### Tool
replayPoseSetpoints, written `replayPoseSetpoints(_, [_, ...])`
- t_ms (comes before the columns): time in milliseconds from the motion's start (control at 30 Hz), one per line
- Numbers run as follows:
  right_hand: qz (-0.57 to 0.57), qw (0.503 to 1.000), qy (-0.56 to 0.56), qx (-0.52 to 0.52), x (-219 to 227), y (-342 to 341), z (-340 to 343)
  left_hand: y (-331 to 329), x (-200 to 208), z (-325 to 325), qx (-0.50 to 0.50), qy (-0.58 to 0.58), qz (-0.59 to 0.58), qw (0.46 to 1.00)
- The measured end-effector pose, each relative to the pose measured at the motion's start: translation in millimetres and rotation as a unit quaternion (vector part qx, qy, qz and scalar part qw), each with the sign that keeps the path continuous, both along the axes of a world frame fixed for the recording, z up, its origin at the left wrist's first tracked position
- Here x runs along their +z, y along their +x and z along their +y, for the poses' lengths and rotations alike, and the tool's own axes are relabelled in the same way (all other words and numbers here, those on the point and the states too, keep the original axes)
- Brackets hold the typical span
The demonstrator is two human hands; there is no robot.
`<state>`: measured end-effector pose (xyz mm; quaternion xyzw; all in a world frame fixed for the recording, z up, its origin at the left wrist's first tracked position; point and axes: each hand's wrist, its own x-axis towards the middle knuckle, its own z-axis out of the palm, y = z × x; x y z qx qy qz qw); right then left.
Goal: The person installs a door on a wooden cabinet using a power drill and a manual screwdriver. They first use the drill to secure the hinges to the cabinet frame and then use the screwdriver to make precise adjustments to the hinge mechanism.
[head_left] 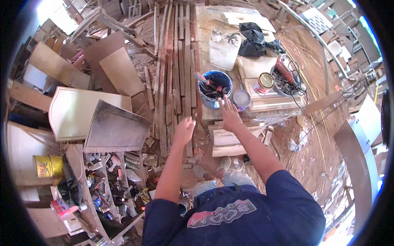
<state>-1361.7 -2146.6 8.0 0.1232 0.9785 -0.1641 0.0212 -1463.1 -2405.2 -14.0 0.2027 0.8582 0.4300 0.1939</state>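
Note:
My right hand [231, 116] reaches forward with its fingers stretched out and holds nothing I can see. Its fingertips are by the front rim of a blue bucket [210, 103] with tools inside and beside a small can with a grey lid [241, 99]; whether they touch either, I cannot tell. Inside the bucket stands a tool with a light blue and red handle [200, 78]. To the left, above the floor, my left hand [185, 130] is closed with its fingers curled; what is in it, if anything, is hidden.
The workbench [209, 24] bears a white jerrycan [224, 51], a black plastic bag [252, 41], a red-labelled can [264, 83] and a basin with a red power tool [285, 70]. Long wooden strips [180, 74] lie left of it. At far left are panels [88, 112] and a cluttered shelf [84, 184].

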Motion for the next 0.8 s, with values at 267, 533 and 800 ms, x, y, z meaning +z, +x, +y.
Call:
replayPoseSetpoints(267, [0.008, 0.999, 0.046, 0.025, 17, -7, 4, -72, -34, 137, 0.079, -0.054, -0.071, 0.993])
replayPoseSetpoints(533, [0.007, 0.936, -0.352, 0.003, 17, -5, 75, -60, -5, 162, 0.16, 0.039, -0.223, 0.961])
replayPoseSetpoints(800, [-0.089, 0.965, -0.068, -0.236, -47, -126, 243, -70, -5, 158, 0.005, -0.039, -0.099, 0.994])
